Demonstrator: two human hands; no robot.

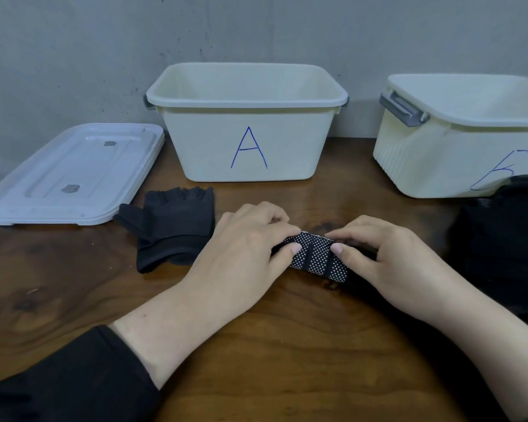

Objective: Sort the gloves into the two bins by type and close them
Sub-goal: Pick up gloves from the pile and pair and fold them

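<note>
The dotted glove (316, 257) lay near the middle of the surface (73, 300), pinched at each end by the left hand (244, 254) and right hand (387, 257). Both sets of fingers were curled around it. To do well, they should keep it folded tight, then pick the bin with its type, bin A (247, 141) or the other bin (457, 153).

From my remote station I see a dark, glossy wooden table (272, 345) with swirling grain (soft, even light gives it a faint sheen). Behind it stands a plain grey wall (73, 41), matte and flecked with small dark marks, meeting the table's far edge.
</note>
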